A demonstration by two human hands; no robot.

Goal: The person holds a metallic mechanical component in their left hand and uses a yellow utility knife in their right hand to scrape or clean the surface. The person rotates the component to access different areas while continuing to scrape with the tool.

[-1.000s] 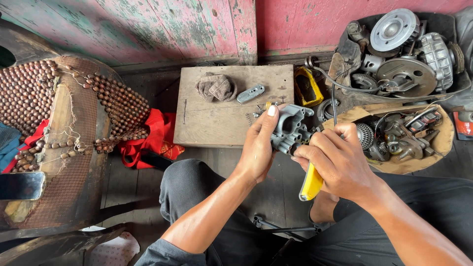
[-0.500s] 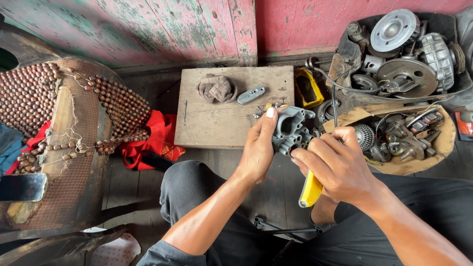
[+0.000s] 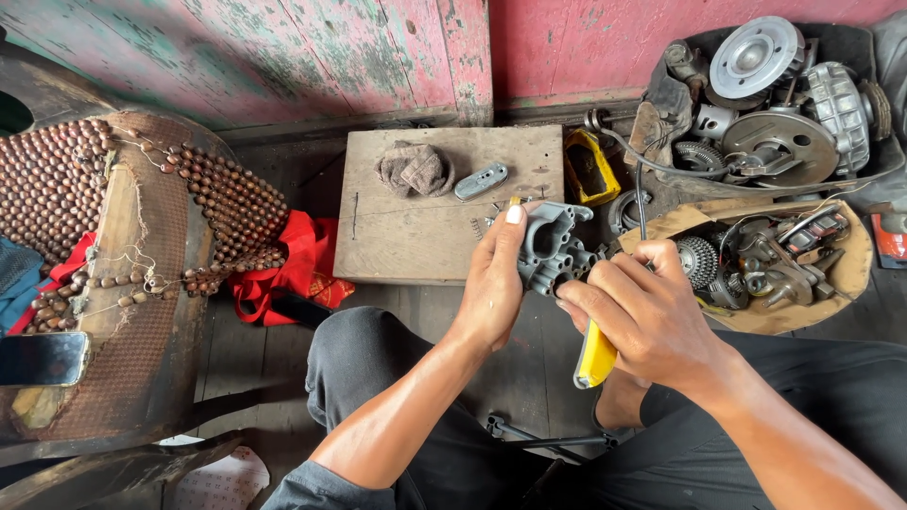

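Left hand (image 3: 493, 283) grips grey metal casting (image 3: 553, 247) above wooden board (image 3: 416, 231); right hand (image 3: 652, 316) clamps yellow-handled tool (image 3: 595, 357) against it.

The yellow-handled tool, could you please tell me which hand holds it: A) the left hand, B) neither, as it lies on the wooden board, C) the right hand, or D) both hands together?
C: the right hand is wrapped around the yellow-handled tool, while the left hand grips the grey metal part instead.
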